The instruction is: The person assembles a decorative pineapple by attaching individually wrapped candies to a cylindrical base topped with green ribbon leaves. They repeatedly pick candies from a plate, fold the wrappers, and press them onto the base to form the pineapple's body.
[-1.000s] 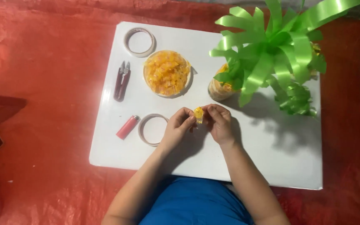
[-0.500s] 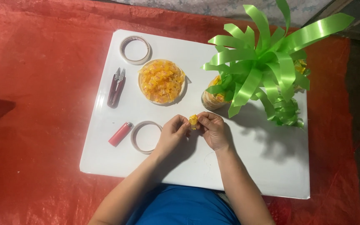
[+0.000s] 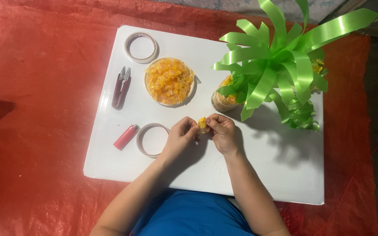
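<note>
Head view: left hand [image 3: 181, 136] and right hand [image 3: 222, 132] meet, fingertips pinching one yellow candy [image 3: 202, 124].

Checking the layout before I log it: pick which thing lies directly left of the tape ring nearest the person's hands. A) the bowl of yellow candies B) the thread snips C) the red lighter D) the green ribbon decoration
C: the red lighter lies just left of the near tape ring, apart from it, while the left hand and right hand pinch a yellow candy to its right.
</note>
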